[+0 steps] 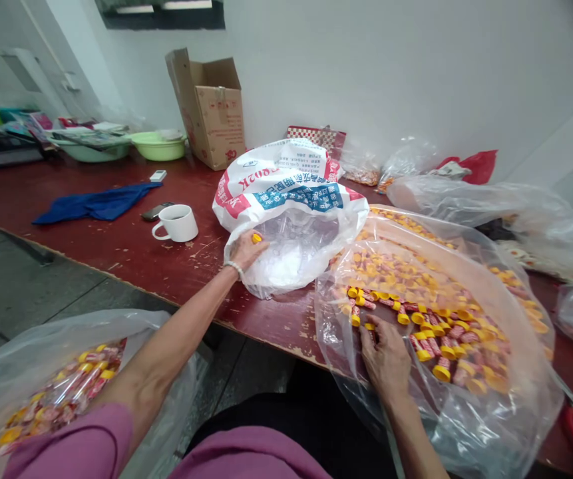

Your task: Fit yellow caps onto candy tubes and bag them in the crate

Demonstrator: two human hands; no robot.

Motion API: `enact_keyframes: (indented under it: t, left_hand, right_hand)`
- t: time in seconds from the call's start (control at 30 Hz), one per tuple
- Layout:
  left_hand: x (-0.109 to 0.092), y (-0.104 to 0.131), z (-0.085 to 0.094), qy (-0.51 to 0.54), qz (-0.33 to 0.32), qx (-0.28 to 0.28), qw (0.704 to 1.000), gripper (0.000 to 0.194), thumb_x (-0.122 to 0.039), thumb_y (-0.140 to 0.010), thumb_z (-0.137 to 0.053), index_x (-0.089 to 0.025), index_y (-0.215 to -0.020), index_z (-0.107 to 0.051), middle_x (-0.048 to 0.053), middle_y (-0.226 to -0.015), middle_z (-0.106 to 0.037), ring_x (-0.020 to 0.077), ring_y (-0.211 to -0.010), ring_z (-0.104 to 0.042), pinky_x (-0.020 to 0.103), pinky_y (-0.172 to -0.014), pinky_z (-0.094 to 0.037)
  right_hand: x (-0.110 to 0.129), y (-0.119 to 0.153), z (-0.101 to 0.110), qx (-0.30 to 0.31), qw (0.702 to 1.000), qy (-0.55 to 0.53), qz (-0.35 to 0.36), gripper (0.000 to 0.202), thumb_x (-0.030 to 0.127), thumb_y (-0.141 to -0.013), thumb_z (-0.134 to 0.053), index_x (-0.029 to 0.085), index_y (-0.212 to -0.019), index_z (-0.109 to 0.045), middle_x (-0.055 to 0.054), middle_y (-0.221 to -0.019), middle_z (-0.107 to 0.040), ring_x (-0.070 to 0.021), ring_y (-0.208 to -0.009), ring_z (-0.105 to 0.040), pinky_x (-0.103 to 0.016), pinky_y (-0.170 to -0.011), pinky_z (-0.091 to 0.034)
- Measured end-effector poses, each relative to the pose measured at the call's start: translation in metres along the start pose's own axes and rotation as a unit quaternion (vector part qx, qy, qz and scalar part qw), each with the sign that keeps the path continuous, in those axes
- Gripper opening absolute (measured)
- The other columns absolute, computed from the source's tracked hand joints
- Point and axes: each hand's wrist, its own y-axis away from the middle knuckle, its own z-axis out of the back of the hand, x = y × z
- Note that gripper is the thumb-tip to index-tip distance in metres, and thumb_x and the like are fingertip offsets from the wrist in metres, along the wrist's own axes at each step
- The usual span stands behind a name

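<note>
My left hand [249, 251] is closed at the near side of an open white printed sack [286, 176], with a yellow cap [257, 238] showing at its fingers. What sits under that cap is hidden in the hand. Inside the sack's mouth lies something white and clear that I cannot make out. At the near edge of a big clear plastic bag [526, 399], my right hand [388, 356] has its thumb and fingers about a small yellow-capped tube [370, 326]. Many similar red-and-white tubes with yellow caps [436, 326] fill that bag.
A white mug [182, 223], a blue cloth [99, 203] and a cardboard box [219, 113] stand or lie on the red table [116, 249]. Green basins [159, 146] are farther back. Another clear bag of capped tubes [66, 386] is at lower left, below the table edge.
</note>
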Motion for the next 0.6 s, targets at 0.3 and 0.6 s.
enact_keyframes:
  t: [0.3, 0.6]
  left_hand:
    - [-0.004, -0.036, -0.033, -0.317, -0.045, 0.021, 0.947, 0.033, -0.032, -0.086, -0.056, -0.014, -0.115, -0.055, 0.01, -0.123, -0.053, 0.0238, -0.108, -0.053, 0.047, -0.092, -0.044]
    - [-0.015, 0.05, -0.002, -0.269, -0.131, 0.082, 0.951, 0.029, -0.032, -0.082, -0.055, -0.017, -0.106, -0.058, 0.004, -0.091, -0.064, 0.0183, -0.086, -0.06, 0.03, -0.079, -0.046]
  right_hand:
    - [0.001, -0.002, 0.008, -0.04, 0.993, -0.095, -0.062, 0.025, 0.036, -0.083, -0.049, 0.014, -0.086, -0.062, -0.009, -0.084, -0.064, -0.0208, -0.08, -0.06, -0.035, -0.076, -0.048]
    - [0.072, -0.01, 0.038, -0.067, 0.847, -0.443, -0.285, 0.03, 0.041, -0.067, -0.072, 0.015, -0.08, -0.062, -0.008, -0.093, -0.066, -0.0173, -0.074, -0.062, -0.032, -0.067, -0.051]
